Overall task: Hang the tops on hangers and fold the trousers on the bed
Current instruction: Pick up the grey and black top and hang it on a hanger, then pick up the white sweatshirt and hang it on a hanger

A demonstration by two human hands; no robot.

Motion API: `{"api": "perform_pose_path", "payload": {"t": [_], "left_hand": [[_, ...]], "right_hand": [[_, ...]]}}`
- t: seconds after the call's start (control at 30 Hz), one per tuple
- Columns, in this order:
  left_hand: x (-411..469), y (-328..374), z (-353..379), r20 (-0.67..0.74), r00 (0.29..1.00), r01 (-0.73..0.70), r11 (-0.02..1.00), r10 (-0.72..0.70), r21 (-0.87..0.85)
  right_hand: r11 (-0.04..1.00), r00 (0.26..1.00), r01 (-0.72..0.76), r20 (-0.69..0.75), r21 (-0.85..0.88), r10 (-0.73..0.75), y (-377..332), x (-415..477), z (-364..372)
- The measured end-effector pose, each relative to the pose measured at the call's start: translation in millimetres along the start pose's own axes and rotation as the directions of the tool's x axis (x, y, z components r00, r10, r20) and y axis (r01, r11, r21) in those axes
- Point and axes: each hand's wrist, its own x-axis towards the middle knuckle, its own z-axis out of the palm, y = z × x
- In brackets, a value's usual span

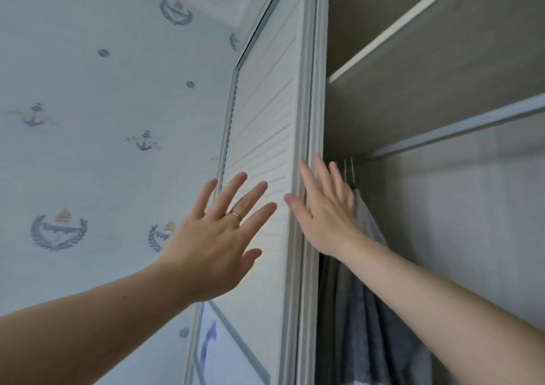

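From the head camera: our left hand, ring on one finger, spreads its fingers wide over the white louvred wardrobe door, holding nothing. Our right hand lies with straight, close-set fingers along the door's edge, also holding nothing. Grey and blue tops hang inside the wardrobe, just behind the right wrist, below the rail. Anchor-print wallpaper lies left.
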Motion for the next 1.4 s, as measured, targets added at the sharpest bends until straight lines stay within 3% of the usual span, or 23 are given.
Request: {"api": "perform_pose_path", "payload": {"t": [0.2, 0.33, 0.5, 0.67, 0.9, 1.03, 1.2, 1.4], "left_hand": [[-122, -103, -68, 0.119, 0.97, 0.207, 0.977, -0.211, 0.042], [-226, -177, -127, 0.269, 0.92, 0.25, 0.956, -0.284, 0.153], [-375, -248, -212, 0.43, 0.821, 0.276, 0.921, -0.375, 0.277], [-505, -291, -293, 0.468, 0.696, 0.379, 0.832, -0.545, 0.406], [-697, -289, -425, 0.422, 0.369, 0.534, 0.56, -0.828, 0.634], [-792, -257, -482, 0.308, 0.125, 0.614, 0.317, -0.943, 0.723], [-887, -227, -531, 0.154, -0.149, 0.58, 0.04, -0.977, 0.813], [-972, -209, -568, -0.068, -0.407, 0.467, -0.271, -0.911, 0.842]], "right_hand": [[0.973, 0.99, 0.093, 0.088, 0.211, -0.114, -175, -20, 11], [0.91, 0.959, 0.188, 0.13, 0.369, -0.251, -310, -55, 16], [0.771, 0.863, 0.32, 0.166, 0.55, -0.477, -474, -115, 14], [0.572, 0.735, 0.399, 0.123, 0.717, -0.667, -601, -176, 7], [0.19, 0.507, 0.366, -0.024, 0.911, -0.861, -777, -285, 8], [0.081, 0.401, 0.336, -0.065, 0.938, -0.914, -860, -352, 22], [-0.056, 0.221, 0.228, -0.108, 0.972, -0.969, -964, -432, 33], [-0.218, -0.033, 0.105, -0.216, 0.97, -0.976, -1073, -513, 22]]}}
